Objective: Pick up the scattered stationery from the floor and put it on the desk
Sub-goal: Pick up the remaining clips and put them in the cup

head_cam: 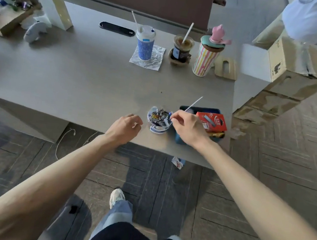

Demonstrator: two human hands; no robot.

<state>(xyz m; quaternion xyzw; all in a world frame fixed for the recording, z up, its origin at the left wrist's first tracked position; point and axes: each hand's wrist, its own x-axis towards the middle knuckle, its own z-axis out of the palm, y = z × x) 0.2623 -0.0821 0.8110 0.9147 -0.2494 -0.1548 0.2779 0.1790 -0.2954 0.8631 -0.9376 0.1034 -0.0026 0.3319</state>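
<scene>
A small clear cup (159, 120) full of paper clips and binder clips stands near the front edge of the grey desk (82, 76). My right hand (188, 127) hovers at the cup's right rim and pinches a thin white stick (193, 103) that points up and away. My left hand (127, 124) sits just left of the cup, fingers loosely curled, holding nothing. Behind my right hand a dark blue tray (179, 138) holds a red staple box (212, 121). A small white and blue packet (178, 162) lies on the floor under the desk edge.
Three drinks stand at the back of the desk: a blue cup (145, 43), a coffee cup (182, 49) and a striped tumbler (207, 55). A cardboard box (288, 77) stands at the right. Another person (314, 17) is at the top right. A cord (63, 139) lies on the floor.
</scene>
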